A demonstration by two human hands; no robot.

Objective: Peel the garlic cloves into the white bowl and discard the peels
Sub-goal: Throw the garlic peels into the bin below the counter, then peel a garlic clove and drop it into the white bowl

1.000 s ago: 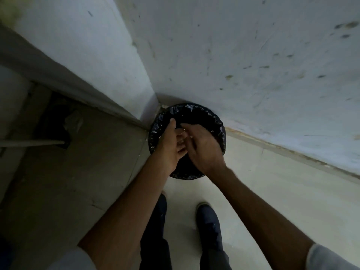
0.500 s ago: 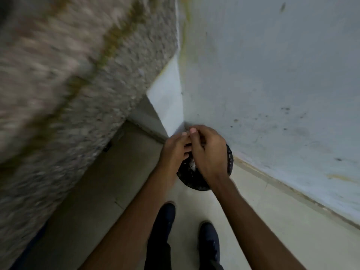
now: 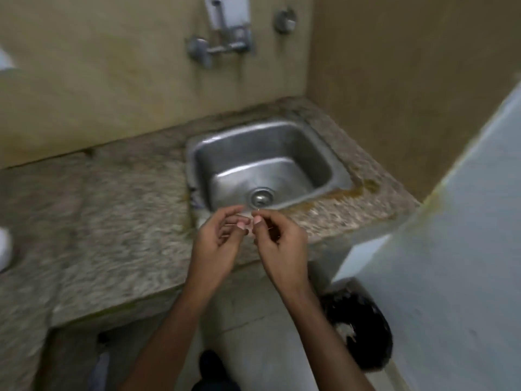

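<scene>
My left hand [image 3: 220,244] and my right hand [image 3: 279,244] are held together over the front edge of the stone counter [image 3: 98,221], just before the steel sink [image 3: 318,153]. The fingers of both hands are curled, and their tips meet around a small pale scrap of garlic peel [image 3: 247,222]. Thin peel slivers cling to the fingers. A black-lined bin [image 3: 377,356] stands on the floor at the lower right, with pale peels [image 3: 345,331] inside. A white rounded object [image 3: 4,246], possibly the bowl, is cut off at the left edge.
A wall tap [image 3: 217,46] hangs above the sink. A pale blue-white wall [image 3: 451,263] juts in on the right, next to the bin. My shoe [image 3: 210,365] is on the tiled floor below the counter.
The view swung up from the bin in the corner to the counter and sink. Both hands lifted away from above the bin and are now held together at the counter edge.
</scene>
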